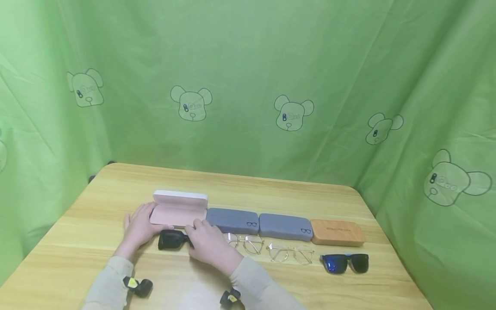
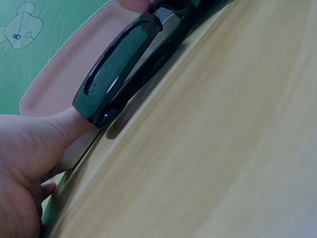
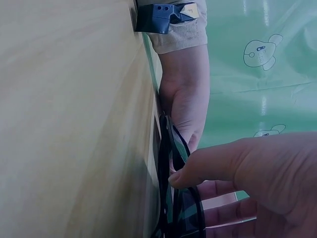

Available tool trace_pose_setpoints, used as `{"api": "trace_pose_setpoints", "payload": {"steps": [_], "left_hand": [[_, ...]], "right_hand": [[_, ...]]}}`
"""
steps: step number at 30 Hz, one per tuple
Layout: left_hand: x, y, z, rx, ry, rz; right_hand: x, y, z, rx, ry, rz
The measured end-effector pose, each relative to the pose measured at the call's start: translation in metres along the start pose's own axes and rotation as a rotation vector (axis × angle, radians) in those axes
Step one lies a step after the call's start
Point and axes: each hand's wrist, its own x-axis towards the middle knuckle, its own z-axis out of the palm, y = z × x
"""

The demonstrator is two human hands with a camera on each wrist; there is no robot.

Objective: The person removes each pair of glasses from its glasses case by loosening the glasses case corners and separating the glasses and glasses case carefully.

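Note:
An eyeglass case (image 1: 179,214) with a white shell and pink lining stands with its lid raised at the left of the row. My left hand (image 1: 140,227) holds its left end, the thumb along the front edge and the fingers at the side. Black sunglasses (image 1: 172,239) are in front of this case; in the left wrist view their dark lens (image 2: 116,64) hides part of the pink lining. My right hand (image 1: 211,243) pinches the sunglasses at their right part. In the right wrist view its thumb (image 3: 208,166) presses the black frame, with the fingers behind.
Two grey-blue cases (image 1: 234,220) and an orange-brown case (image 1: 337,232) continue the row, all with lids down. Before them lie two thin-rimmed clear glasses (image 1: 289,254) and blue-lensed sunglasses (image 1: 345,263). Green curtains (image 1: 240,142) surround the wooden table (image 1: 186,284).

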Motion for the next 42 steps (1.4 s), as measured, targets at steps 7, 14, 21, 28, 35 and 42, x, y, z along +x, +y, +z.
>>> {"api": "trace_pose_setpoints", "payload": {"steps": [7, 14, 21, 28, 35, 42], "left_hand": [[-0.001, 0.000, -0.001, 0.008, 0.002, 0.000], [-0.002, 0.000, -0.002, 0.007, -0.004, -0.008], [-0.003, 0.001, -0.003, 0.005, -0.010, -0.014], [-0.002, 0.001, -0.001, -0.003, -0.006, -0.008], [0.001, 0.000, 0.002, -0.012, -0.006, -0.007], [0.001, -0.001, 0.002, -0.009, -0.006, -0.002]], "right_hand": [[-0.001, 0.001, 0.000, -0.008, 0.010, -0.020], [0.001, 0.003, -0.002, -0.001, -0.026, -0.023], [0.002, 0.005, -0.004, -0.003, -0.055, -0.024], [0.003, 0.009, -0.011, 0.001, -0.053, -0.045], [0.005, 0.014, -0.018, 0.014, -0.008, -0.058], [0.013, 0.020, -0.026, -0.006, 0.098, -0.085]]}}
